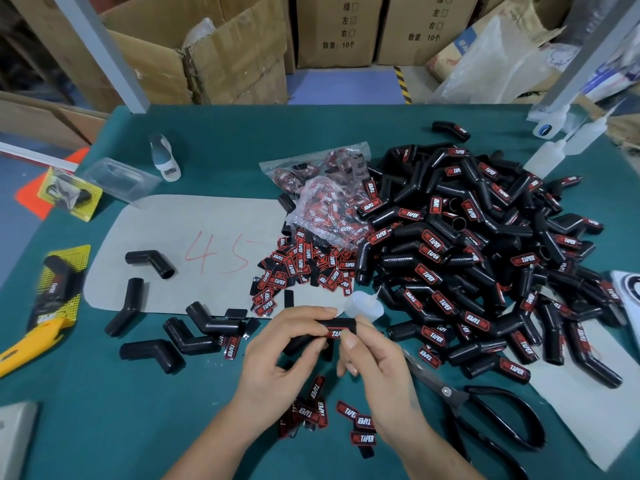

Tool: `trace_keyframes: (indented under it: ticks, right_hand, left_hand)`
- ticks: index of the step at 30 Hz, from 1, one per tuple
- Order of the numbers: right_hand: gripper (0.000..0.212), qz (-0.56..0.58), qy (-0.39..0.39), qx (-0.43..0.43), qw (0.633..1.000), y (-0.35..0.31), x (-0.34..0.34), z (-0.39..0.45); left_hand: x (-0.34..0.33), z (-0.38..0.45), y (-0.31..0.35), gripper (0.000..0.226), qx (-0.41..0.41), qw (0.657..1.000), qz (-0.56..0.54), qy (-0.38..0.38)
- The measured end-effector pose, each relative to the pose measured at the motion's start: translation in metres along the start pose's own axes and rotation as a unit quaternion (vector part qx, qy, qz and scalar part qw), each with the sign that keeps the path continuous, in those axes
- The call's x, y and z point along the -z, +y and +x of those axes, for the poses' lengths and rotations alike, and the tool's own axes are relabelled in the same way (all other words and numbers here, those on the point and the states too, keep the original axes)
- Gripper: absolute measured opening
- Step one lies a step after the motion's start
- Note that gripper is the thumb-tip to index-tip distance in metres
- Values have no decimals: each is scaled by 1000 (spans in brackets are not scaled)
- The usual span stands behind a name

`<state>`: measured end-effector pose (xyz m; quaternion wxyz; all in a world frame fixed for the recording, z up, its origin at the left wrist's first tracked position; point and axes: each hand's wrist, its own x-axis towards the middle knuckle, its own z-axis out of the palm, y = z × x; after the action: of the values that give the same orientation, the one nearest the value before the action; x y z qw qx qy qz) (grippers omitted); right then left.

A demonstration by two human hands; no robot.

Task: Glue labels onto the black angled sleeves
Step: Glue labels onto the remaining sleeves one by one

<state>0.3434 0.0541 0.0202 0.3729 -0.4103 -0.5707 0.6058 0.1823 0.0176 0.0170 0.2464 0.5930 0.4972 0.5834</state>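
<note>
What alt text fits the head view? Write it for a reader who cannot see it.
Two hands, left hand and right hand, press a red label onto a black angled sleeve over a green table. A large pile of labelled sleeves lies right, bare sleeves left, loose labels and scissors nearby.

Packing workshop: stacked cardboard cartons (332, 29) beyond hands, bulk heap of labelled sleeves (485, 258) right of them, green worktable (242, 133).

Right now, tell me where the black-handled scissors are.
In the head view, the black-handled scissors lie on the green table at lower right, beside the right hand, just below the pile of labelled black sleeves.
</note>
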Motion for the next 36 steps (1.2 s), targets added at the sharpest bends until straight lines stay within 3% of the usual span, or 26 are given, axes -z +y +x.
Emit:
trace_keyframes:
  ticks: [12, 19, 30, 36]
  right_hand:
    - [41, -17, 11, -9, 1000, -1, 2, 0]
    - [44, 5, -21, -12, 1000, -4, 3, -1]
    - [29, -34, -44, 43, 998, -16, 0, -2]
    - [37, -73, -29, 73, 994, -19, -1, -2]
  left_hand:
    - [4, 1, 0, 20, -1, 1000, 6, -16]
    - [5, 1, -3, 22, 6, 1000, 14, -15]
    - [9, -1, -16, 33, -120, 981, 145, -54]
    - [10, 0, -19, 34, -159, 970, 169, -66]
